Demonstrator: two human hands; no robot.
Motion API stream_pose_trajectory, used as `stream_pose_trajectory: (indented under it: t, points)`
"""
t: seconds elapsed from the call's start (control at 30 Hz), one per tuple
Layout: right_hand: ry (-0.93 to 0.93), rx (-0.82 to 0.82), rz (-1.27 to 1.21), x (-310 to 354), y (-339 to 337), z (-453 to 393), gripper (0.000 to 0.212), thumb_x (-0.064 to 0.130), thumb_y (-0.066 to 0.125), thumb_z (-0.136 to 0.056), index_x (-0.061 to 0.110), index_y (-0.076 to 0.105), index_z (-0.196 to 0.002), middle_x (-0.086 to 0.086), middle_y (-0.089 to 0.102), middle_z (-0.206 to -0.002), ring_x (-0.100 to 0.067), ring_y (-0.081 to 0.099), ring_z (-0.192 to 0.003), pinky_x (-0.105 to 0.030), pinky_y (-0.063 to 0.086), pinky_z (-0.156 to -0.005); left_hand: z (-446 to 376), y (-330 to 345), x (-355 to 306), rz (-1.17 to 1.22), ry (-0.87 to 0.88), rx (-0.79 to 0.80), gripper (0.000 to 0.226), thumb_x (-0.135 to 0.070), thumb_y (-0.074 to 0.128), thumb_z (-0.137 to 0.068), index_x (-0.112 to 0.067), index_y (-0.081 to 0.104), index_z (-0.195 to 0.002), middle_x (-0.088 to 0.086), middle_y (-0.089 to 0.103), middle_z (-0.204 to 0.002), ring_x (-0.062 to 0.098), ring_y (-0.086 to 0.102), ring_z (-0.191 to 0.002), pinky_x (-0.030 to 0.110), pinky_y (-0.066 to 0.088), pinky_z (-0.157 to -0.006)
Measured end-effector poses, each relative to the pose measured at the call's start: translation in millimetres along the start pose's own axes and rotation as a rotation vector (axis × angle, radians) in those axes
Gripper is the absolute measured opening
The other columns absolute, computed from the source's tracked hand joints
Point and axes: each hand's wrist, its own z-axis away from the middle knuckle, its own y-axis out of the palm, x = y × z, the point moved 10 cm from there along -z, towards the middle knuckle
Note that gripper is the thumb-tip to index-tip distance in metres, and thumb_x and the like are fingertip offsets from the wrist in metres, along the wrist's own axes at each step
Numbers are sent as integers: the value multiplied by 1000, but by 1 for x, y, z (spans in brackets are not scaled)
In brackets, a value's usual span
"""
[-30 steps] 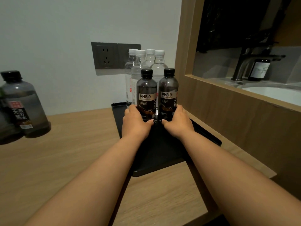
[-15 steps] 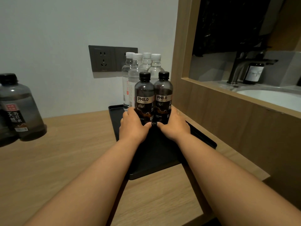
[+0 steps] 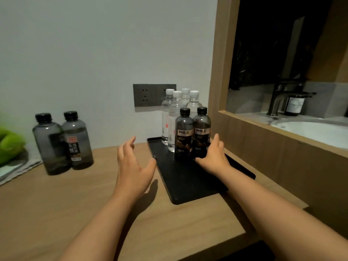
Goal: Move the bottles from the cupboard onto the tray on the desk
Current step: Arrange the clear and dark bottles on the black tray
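Note:
A black tray (image 3: 190,183) lies on the wooden desk (image 3: 56,204) by the right wall. On its far end stand two dark PH8.0 bottles (image 3: 184,134) (image 3: 201,132), and several clear white-capped water bottles (image 3: 174,117) stand behind them. My right hand (image 3: 213,155) rests against the base of the right dark bottle, fingers straight. My left hand (image 3: 131,166) hovers open over the desk just left of the tray, holding nothing. Two larger grey bottles (image 3: 49,144) (image 3: 78,140) with black caps stand on the desk at the left.
A wall socket (image 3: 145,95) sits behind the bottles. To the right, a wooden partition (image 3: 263,147) frames a sink (image 3: 310,130) with a tap. A green object (image 3: 9,142) lies on a cloth at the far left. The desk's front edge is near my arms.
My left hand has let go of the left dark bottle and moved left off the tray, fingers spread. My right hand stays at the right bottle. The view has swung left and up.

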Motion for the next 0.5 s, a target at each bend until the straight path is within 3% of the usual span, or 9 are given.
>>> stream_pose_trajectory:
  t: [0.17,0.33,0.5]
  points:
    - [-137,-261,-26,53,-12,68,87,30,66,-89,17,8,-153,-7,17,-157,-27,14,-146,-51,23,-117,1,-55,34,-40,-74,-105,71,-20,69,-84,-16,30,-144,7,29,-145,22,39,-130,45,38,-109]
    - [-429,-92,22,123,57,144,70,30,55,-94,19,15,-150,-1,14,-156,-19,8,-146,-46,19,-119,8,-91,56,-179,-136,-228,67,-17,69,-81,-10,36,-138,13,33,-141,30,29,-132,46,31,-110]
    - [-385,149,33,143,117,152,74,32,57,-94,19,12,-152,-2,11,-157,-20,14,-146,-43,23,-118,17,-134,101,-397,-308,-229,74,-23,70,-80,-15,29,-141,8,21,-149,30,21,-136,49,25,-110]
